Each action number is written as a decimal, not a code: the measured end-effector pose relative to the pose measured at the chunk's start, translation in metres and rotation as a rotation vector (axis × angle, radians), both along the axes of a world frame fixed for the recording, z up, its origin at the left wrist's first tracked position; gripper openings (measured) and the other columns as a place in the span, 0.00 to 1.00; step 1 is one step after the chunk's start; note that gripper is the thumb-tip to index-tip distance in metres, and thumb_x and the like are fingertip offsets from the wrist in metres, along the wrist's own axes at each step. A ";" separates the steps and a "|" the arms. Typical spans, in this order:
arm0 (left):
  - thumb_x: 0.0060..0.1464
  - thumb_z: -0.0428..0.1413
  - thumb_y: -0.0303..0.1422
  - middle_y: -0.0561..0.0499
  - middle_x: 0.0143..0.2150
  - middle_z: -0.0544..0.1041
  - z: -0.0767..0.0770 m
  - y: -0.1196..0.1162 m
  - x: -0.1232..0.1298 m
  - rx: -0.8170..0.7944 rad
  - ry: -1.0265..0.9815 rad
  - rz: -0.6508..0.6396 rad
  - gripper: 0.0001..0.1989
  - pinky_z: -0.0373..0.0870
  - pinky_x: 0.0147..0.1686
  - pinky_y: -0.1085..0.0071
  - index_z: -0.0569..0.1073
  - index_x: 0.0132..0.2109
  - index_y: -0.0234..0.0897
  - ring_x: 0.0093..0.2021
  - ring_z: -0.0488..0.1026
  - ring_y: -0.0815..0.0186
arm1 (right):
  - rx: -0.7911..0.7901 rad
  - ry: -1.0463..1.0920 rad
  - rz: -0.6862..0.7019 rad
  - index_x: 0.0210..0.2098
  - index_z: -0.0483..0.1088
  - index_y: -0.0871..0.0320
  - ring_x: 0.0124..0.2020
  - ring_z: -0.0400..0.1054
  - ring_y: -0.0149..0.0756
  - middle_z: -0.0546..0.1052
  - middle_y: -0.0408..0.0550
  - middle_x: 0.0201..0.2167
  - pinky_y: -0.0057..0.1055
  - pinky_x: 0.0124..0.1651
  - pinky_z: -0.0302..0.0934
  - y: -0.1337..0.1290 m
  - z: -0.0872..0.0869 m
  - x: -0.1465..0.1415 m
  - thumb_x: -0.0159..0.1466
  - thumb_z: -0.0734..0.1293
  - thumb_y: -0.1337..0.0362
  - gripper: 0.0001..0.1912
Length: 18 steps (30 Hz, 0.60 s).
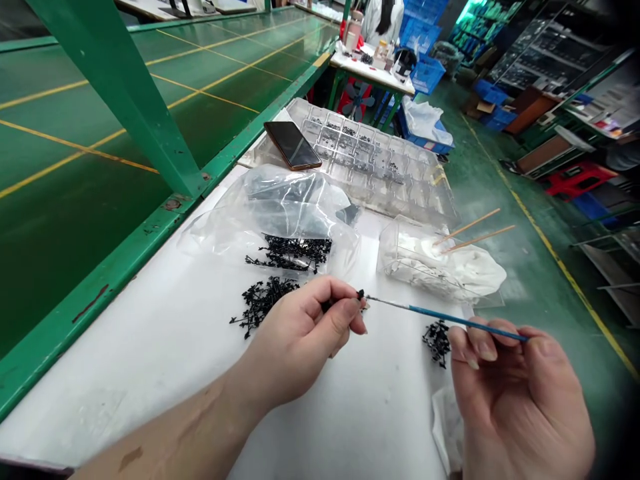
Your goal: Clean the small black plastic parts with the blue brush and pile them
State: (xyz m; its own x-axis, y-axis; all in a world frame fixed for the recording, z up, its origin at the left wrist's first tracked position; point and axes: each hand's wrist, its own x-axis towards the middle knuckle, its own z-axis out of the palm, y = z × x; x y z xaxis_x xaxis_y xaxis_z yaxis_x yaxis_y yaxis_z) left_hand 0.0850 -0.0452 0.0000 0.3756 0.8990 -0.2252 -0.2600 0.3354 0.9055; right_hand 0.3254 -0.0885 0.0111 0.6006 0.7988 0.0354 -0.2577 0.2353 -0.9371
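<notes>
My left hand (313,327) pinches a small black plastic part (361,294) between thumb and fingertips, above the white tabletop (350,413). In my right hand (520,393) is a thin blue-handled brush (465,322), gripped near its rear end. Its slender tip meets the black part or lies right against it; the exact contact is too small to tell. Behind my left hand lies a heap of black plastic parts (265,300). A smaller pile of black parts (437,342) is partly covered by my right fingers.
A clear plastic bag (280,200) with more black parts lies behind the heap. Beyond it are a phone (293,145) and a compartment tray (370,163). A clear box (400,260) holds white cloth and two sticks. A green metal post (125,93) rises at left.
</notes>
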 end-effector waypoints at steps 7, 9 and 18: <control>0.71 0.59 0.46 0.50 0.37 0.80 -0.001 -0.002 -0.001 0.021 0.018 -0.007 0.14 0.56 0.25 0.71 0.76 0.44 0.40 0.25 0.61 0.72 | 0.037 0.000 0.025 0.35 0.80 0.54 0.29 0.63 0.30 0.72 0.42 0.30 0.31 0.32 0.67 0.005 -0.005 0.007 0.63 0.77 0.63 0.04; 0.71 0.59 0.47 0.49 0.38 0.80 -0.001 -0.002 -0.002 0.025 0.040 -0.007 0.15 0.56 0.25 0.71 0.76 0.44 0.40 0.25 0.61 0.72 | 0.035 0.011 0.022 0.35 0.80 0.55 0.28 0.63 0.29 0.73 0.41 0.30 0.30 0.31 0.66 0.007 -0.006 0.008 0.62 0.77 0.63 0.04; 0.73 0.58 0.44 0.55 0.31 0.75 0.002 0.000 -0.004 0.076 0.116 -0.052 0.14 0.55 0.24 0.73 0.77 0.42 0.40 0.25 0.60 0.73 | 0.065 0.034 0.008 0.35 0.80 0.57 0.28 0.64 0.29 0.74 0.42 0.29 0.30 0.30 0.66 0.008 -0.005 0.007 0.60 0.78 0.64 0.06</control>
